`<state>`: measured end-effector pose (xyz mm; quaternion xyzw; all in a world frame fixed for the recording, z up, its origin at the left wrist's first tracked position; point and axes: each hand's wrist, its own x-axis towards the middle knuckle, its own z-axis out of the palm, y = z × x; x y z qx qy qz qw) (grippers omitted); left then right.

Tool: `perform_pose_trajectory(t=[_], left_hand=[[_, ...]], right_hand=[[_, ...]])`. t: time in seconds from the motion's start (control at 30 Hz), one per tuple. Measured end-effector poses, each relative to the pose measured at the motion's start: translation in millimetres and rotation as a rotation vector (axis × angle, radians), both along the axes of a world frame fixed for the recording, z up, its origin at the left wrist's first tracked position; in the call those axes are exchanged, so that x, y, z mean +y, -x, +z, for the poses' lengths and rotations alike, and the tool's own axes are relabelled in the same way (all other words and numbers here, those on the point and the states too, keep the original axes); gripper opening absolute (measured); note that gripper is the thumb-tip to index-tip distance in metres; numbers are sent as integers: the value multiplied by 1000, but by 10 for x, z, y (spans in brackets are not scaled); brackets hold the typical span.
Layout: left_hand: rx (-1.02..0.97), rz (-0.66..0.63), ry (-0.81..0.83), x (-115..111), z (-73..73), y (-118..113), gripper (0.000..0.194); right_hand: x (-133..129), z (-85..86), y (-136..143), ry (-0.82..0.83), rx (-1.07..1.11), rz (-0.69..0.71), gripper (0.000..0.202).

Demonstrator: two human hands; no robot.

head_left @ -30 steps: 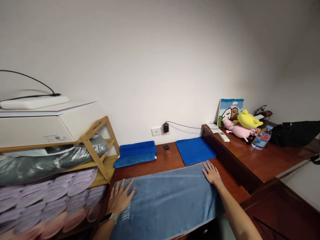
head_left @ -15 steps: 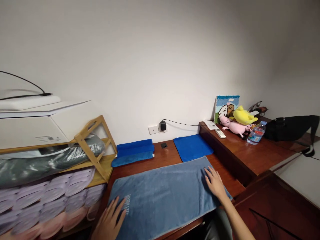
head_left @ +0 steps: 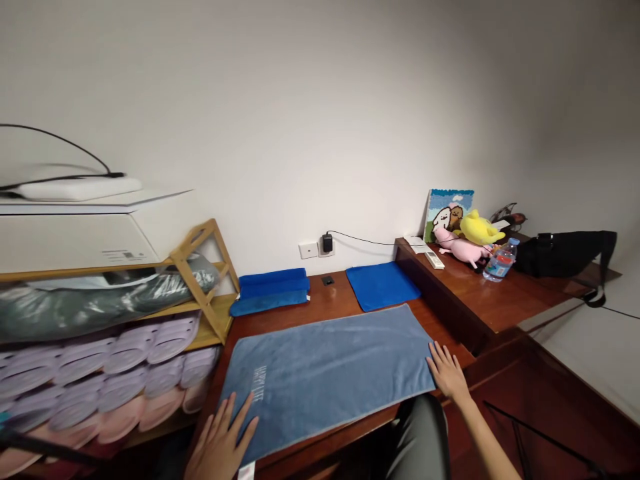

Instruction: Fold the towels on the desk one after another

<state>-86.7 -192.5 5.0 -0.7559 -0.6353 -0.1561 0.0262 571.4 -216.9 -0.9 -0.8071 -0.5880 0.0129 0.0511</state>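
Note:
A grey-blue towel (head_left: 330, 367) lies spread out on the brown wooden desk (head_left: 327, 303), with pale lettering near its left end. My left hand (head_left: 223, 437) rests with fingers spread at the towel's lower left corner, where a white tag shows below. At the opposite end, my right hand (head_left: 447, 373) lies flat with its fingertips on the towel's right edge. Neither hand grips anything. Behind the towel are a folded blue cloth (head_left: 273, 290) on the left and a flat bright blue cloth (head_left: 383, 285) on the right.
To the left stands a wooden rack (head_left: 200, 280) with lilac and pink slippers (head_left: 125, 350) and a white box (head_left: 75, 237). On the raised right surface are a water bottle (head_left: 501, 261), plush toys (head_left: 465, 250), a remote (head_left: 434, 259) and a black bag (head_left: 560, 253). A charger (head_left: 327, 242) is plugged into the wall.
My right hand has slid from on top of the towel outward to its right edge. The towel's right end lies flatter. The left hand stays at the left corner; the view has shifted slightly.

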Motion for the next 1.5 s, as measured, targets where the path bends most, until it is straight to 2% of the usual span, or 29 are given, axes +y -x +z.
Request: perform_pose_trajectory(t=[0.13, 0.27, 0.4, 0.47, 0.57, 0.67, 0.83, 0.9, 0.97, 1.1, 1.2, 1.3, 1.43, 1.5], left_hand=[[19, 28, 54, -109, 28, -50, 64], [19, 6, 119, -229, 82, 4, 65], [4, -3, 84, -240, 169, -22, 61], [-11, -33, 44, -185, 239, -193, 59], [-14, -135, 8, -100, 322, -586, 58], [0, -219, 27, -82, 294, -860, 58], [2, -236, 47, -67, 127, -872, 60], [1, -248, 25, -6, 120, -911, 59], [-9, -281, -19, 94, 162, -1047, 57], [-28, -369, -70, 381, 312, -1578, 56], [-23, -413, -3, 604, 357, -1996, 56], [-9, -452, 48, 739, 254, -2200, 59], [-17, -482, 27, 779, 17, -2160, 61], [-28, -476, 15, 801, -42, -2122, 61]], right_hand=[[10, -43, 196, -103, 18, 91, 69], [67, -53, 394, -40, 42, 184, 66], [129, 64, 572, -35, 59, 191, 66], [179, 172, 741, -56, 78, 243, 66], [254, 298, 1032, -15, 106, 330, 66], [287, 328, 1190, 49, 131, 363, 65], [317, 318, 1186, -27, 157, 395, 67], [365, 344, 1198, -9, 166, 405, 68], [454, 397, 1236, 10, 181, 410, 69], [735, 549, 1390, -47, 191, 423, 71], [926, 600, 1544, 8, 197, 429, 70], [1002, 556, 1630, 68, 198, 414, 70], [1001, 496, 1645, 67, 207, 423, 70], [1029, 506, 1712, 11, 210, 440, 70]])
